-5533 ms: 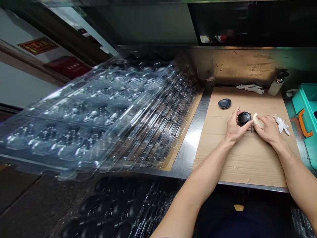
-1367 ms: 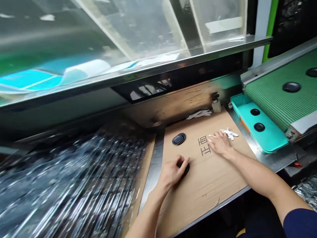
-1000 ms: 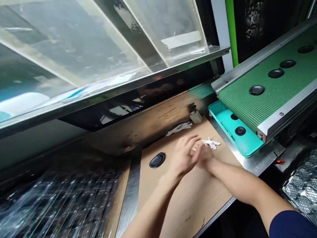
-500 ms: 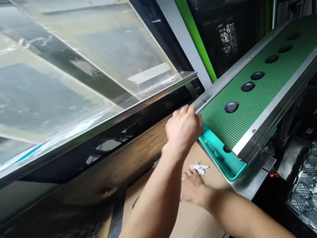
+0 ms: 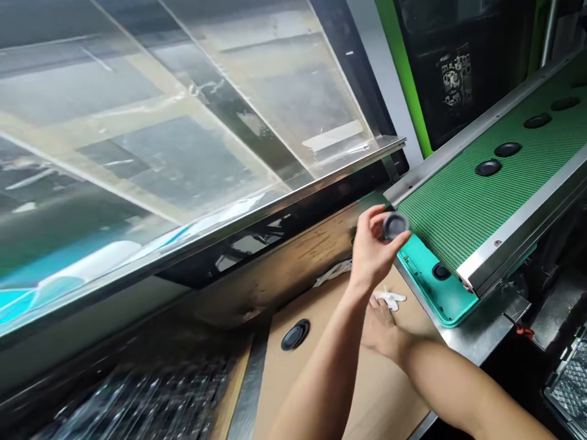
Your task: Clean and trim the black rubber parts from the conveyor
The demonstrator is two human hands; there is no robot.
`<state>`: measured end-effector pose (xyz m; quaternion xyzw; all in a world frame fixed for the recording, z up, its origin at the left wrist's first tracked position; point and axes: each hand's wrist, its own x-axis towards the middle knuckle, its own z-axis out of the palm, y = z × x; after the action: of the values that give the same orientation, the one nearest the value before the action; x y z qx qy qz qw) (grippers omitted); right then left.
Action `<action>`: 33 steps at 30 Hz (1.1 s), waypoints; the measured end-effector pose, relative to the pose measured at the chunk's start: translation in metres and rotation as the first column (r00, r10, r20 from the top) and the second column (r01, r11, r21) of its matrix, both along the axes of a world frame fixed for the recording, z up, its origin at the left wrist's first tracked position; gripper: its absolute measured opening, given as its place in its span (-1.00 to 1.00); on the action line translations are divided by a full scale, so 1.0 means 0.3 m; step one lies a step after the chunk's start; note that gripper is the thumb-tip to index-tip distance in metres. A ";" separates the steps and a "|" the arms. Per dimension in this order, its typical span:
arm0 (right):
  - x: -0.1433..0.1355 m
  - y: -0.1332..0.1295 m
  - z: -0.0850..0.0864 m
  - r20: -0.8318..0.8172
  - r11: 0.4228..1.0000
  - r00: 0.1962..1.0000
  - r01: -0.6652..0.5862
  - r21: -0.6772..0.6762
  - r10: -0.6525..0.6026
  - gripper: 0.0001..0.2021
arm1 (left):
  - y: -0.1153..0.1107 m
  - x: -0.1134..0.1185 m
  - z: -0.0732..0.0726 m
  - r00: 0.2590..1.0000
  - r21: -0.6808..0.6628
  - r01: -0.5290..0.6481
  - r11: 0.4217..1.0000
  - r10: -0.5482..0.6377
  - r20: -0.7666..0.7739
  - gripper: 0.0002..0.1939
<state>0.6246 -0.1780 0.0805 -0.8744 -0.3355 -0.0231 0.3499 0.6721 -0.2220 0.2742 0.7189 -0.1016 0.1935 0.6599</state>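
My left hand (image 5: 373, 250) is raised beside the near end of the green conveyor belt. It pinches a small round black disc-like part (image 5: 395, 226) between thumb and fingers; the part is slightly blurred. Lower down, my right hand (image 5: 380, 324) lies flat on the brown cardboard (image 5: 367, 391), its fingertips beside a crumpled white cloth or glove (image 5: 391, 299). My left forearm hides some of the right hand. A similar black part (image 5: 296, 335) lies on the cardboard to the left, and another (image 5: 441, 271) sits in the turquoise tray (image 5: 452, 315) under the belt's end.
Several black parts ride on the green conveyor belt (image 5: 458, 214), which has metal side rails (image 5: 527, 223). A machine with a clear-panelled cover (image 5: 183, 146) fills the left. Clear plastic trays (image 5: 151, 403) lie at lower left, and another (image 5: 568, 385) at the right edge.
My left hand has taken the nearest black part off the belt and turned so it shows. The view has swung left, bringing the cardboard's black part into sight. The right hand still rests flat.
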 end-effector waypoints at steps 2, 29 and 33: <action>0.005 -0.005 -0.003 0.025 0.997 1.000 0.012 -0.073 -0.011 -0.70 | 0.192 -0.071 -0.115 0.983 -0.066 -0.153 0.986 0.145 -0.112 -0.21; -0.054 0.030 0.006 0.263 0.994 0.964 -0.052 0.097 0.024 -0.56 | 0.547 -0.347 -0.615 0.946 -0.914 -0.176 0.365 -0.194 -0.259 -0.68; -0.088 0.043 0.031 0.269 0.993 0.960 -0.100 0.063 0.080 -0.56 | 0.548 -0.348 -0.601 0.943 -0.927 -0.202 0.316 -0.195 -0.271 -0.62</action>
<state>0.5981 -0.1651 0.0898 -0.8331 -0.4178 -0.1372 0.3355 0.5676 -0.0577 0.0938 0.2171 0.1460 0.0924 0.9607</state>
